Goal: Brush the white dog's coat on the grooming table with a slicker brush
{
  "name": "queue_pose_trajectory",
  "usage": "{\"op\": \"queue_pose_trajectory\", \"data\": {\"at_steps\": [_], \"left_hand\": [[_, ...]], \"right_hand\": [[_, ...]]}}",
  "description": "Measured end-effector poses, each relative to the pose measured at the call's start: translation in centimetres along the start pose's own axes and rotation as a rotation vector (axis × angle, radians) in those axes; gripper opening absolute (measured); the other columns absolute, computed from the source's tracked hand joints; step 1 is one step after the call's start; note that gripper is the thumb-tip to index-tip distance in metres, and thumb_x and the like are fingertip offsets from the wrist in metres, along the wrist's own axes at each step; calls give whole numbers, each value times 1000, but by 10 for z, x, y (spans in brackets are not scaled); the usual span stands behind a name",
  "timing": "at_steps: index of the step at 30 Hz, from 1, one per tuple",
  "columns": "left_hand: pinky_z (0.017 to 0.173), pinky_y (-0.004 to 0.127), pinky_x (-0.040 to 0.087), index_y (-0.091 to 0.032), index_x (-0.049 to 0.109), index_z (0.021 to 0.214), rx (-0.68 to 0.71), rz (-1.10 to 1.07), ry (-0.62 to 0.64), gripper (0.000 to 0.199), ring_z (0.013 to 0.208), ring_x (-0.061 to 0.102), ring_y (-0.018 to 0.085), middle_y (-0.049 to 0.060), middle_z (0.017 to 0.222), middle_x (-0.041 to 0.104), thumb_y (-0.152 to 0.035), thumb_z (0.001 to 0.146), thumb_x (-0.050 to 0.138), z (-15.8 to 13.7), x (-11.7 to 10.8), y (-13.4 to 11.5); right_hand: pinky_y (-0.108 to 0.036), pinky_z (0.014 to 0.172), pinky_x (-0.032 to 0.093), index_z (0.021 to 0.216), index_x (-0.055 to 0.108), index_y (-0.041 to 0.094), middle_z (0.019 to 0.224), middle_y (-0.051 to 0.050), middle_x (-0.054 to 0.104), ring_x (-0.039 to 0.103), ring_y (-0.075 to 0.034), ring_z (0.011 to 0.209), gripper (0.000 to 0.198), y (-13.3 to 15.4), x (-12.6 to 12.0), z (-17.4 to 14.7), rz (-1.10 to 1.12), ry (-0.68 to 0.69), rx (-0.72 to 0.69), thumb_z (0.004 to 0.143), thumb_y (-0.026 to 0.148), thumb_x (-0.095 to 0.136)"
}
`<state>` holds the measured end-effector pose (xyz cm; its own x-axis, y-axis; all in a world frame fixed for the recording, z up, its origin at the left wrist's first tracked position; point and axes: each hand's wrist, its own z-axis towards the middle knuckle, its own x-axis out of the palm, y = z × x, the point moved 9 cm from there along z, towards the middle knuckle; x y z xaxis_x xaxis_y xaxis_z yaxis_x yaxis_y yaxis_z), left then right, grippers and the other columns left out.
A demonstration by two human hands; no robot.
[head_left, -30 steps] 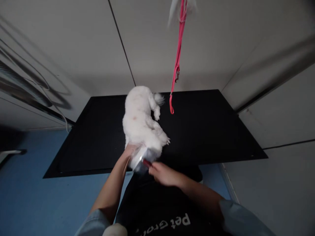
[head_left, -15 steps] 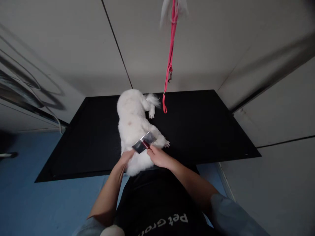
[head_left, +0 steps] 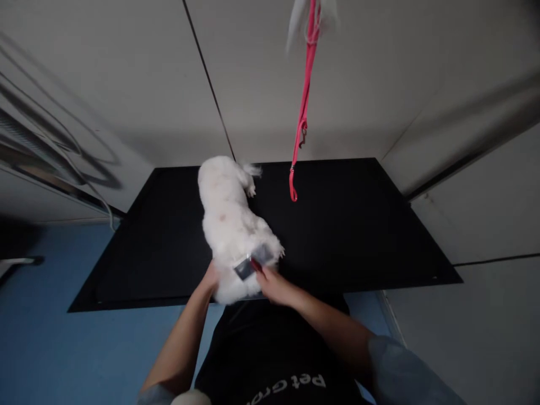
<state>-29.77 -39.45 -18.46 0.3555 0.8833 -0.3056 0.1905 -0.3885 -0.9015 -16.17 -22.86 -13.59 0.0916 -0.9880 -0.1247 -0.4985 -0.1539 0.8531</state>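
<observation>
A white fluffy dog [head_left: 225,216] lies along the black tabletop, stretched from the far edge to the near edge by my body. My right hand [head_left: 276,286] is closed round the red-brown handle of a slicker brush [head_left: 245,268]. The brush's wide, shiny rectangular back faces up over the fur at the dog's near end, blurred by motion; its pins are hidden underneath. On the left side of that same end, my left hand [head_left: 211,277] rests against the dog, its fingers lost behind the fur.
The black grooming table [head_left: 346,225] has a wall [head_left: 253,73] behind it. A pink leash [head_left: 306,95] with a metal clip hangs over the table, right of the dog. Grey ribbed hose [head_left: 37,146] and cables run along the left. Blue floor [head_left: 97,349] shows below.
The brush has moved a little toward me and right, and blurs now. My left hand has shifted back from beside the brush to the dog's side. The whole view has shifted slightly.
</observation>
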Motion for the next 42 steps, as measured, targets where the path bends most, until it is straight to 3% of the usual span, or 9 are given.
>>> {"op": "queue_pose_trajectory", "data": {"at_steps": [5, 10, 15, 20, 25, 28, 34, 39, 42], "left_hand": [[92, 40, 49, -16, 66, 92, 363, 345, -390, 26, 97, 63, 28, 12, 97, 68, -37, 77, 62, -28, -18, -71], [103, 48, 42, -13, 66, 111, 720, 616, 8, 41, 117, 55, 34, 19, 124, 63, -34, 76, 67, -34, 94, -121], [104, 51, 41, -18, 69, 87, 789, 601, 2, 19, 109, 59, 30, 13, 97, 71, -18, 85, 50, -34, 122, -114], [107, 47, 40, -20, 65, 81, 742, 418, -36, 26, 94, 64, 23, 10, 92, 70, -25, 91, 41, -50, 102, -91], [102, 44, 43, -21, 54, 65, 736, 328, -142, 32, 83, 62, 22, 7, 73, 64, -27, 92, 37, -73, 59, -75], [89, 39, 48, -22, 48, 60, 712, 332, -198, 35, 75, 59, 21, 4, 64, 58, -28, 92, 37, -91, 24, -61], [64, 29, 43, -21, 41, 56, 686, 405, -257, 36, 59, 50, 17, 1, 56, 50, -23, 92, 37, -119, -15, -52], [58, 27, 38, -21, 38, 55, 733, 417, -292, 37, 54, 47, 15, 0, 53, 45, -19, 92, 37, -126, -18, -55], [55, 25, 35, -20, 37, 55, 761, 400, -265, 38, 53, 45, 14, -1, 52, 44, -18, 93, 36, -127, -16, -55]], "right_hand": [[-20, 47, 29, 98, 46, 19, 62, 6, 49, 40, -9, 48, 19, -88, 32, -57, 76, 230, 242, 86, 34, 48], [-20, 44, 27, 94, 38, 23, 67, 5, 55, 38, -8, 43, 22, -87, -13, -74, 362, -44, 110, 78, 35, 49], [-28, 54, 43, 93, 49, 23, 65, 1, 56, 52, -14, 53, 27, -49, -82, -67, 378, -233, -63, 75, 42, 57], [-37, 82, 50, 93, 63, 21, 94, -7, 67, 64, -21, 89, 24, 28, -126, -43, 71, -399, -376, 76, 37, 64], [-34, 84, 50, 85, 66, 13, 84, -6, 69, 65, -19, 84, 11, 96, -98, 49, -102, -87, -382, 78, 19, 61], [-32, 82, 50, 81, 63, 13, 81, -6, 68, 64, -18, 82, 6, 120, -98, 90, -149, -198, -338, 81, 17, 58], [-29, 78, 53, 81, 60, 16, 78, -4, 69, 66, -17, 79, 7, 124, -15, 112, -101, 145, -392, 82, 22, 63], [-29, 72, 53, 89, 58, 16, 81, -6, 70, 66, -18, 80, 10, 118, -27, 124, 11, -131, -378, 87, 25, 57], [-27, 62, 52, 85, 58, 16, 75, -4, 69, 65, -17, 67, 10, 106, -7, 124, -4, 28, -370, 83, 26, 61]]}}
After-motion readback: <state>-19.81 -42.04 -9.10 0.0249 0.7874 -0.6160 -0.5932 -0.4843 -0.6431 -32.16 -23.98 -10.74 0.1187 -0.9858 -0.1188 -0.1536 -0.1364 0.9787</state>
